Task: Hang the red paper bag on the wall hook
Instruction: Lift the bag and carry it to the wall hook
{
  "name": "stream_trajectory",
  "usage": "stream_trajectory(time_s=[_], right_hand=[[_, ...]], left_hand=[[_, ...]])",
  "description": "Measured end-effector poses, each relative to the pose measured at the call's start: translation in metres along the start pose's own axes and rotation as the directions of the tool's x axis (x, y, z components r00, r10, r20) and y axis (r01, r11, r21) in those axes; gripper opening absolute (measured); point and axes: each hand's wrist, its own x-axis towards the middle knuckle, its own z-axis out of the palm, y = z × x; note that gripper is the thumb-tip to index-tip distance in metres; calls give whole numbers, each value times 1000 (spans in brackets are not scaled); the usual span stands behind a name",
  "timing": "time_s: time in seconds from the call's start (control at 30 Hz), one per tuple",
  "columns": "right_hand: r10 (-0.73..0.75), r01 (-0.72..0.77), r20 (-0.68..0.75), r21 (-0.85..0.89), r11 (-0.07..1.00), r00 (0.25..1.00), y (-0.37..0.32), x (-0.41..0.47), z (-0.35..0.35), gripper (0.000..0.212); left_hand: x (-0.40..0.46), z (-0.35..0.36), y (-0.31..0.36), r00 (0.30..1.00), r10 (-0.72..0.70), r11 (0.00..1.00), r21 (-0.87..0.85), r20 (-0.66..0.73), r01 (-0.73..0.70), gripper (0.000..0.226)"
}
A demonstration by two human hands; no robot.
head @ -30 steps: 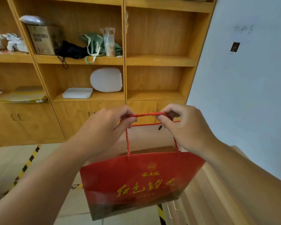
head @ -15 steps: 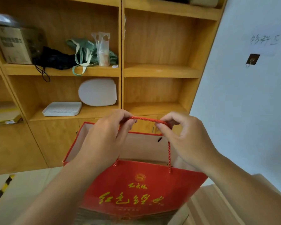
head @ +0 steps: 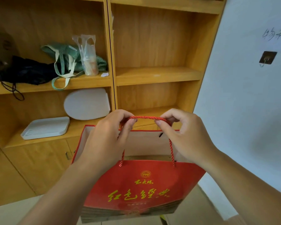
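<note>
While the red paper bag (head: 141, 189) hangs in the air in front of a wooden shelf (head: 157, 75), both hands pinch its red rope handle (head: 147, 117): the left hand (head: 107, 137) at the left end, the right hand (head: 185, 135) at the right end. The wall hook (head: 267, 57) is far to the right, higher on the white wall (head: 243, 111), well apart from the bag.

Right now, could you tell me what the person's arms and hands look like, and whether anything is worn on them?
Both forearms are bare as far as the frame shows. The left hand and right hand wear no gloves, rings or watch; nails are short and unpainted.
</note>
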Motion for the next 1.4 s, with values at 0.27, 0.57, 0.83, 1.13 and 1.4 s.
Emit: stream_trajectory(time_s=[0.27,0.57,0.83,1.13,1.4], right_hand=[[-20,22,-31,56,998,999,76,97,17,11],[-16,18,-43,47,999,999,152,199,20,12],[43,-45,-101,-20,999,994,227,265,14,14],[219,-249,-222,-121,961,950,325,330,-13,14],[307,-456,-428,-303,837,850,376,351,-63,15]], left_hand=[[97,59,-45,1000,-21,1000,-15,23,22,20],[204,122,-74,999,-32,998,-59,37,34,17],[300,197,-105,992,67,991,-121,108,-53,13],[422,316,-127,944,229,908,-401,239,-119,17],[513,405,-90,825,457,805,-549,332,-225,14]])
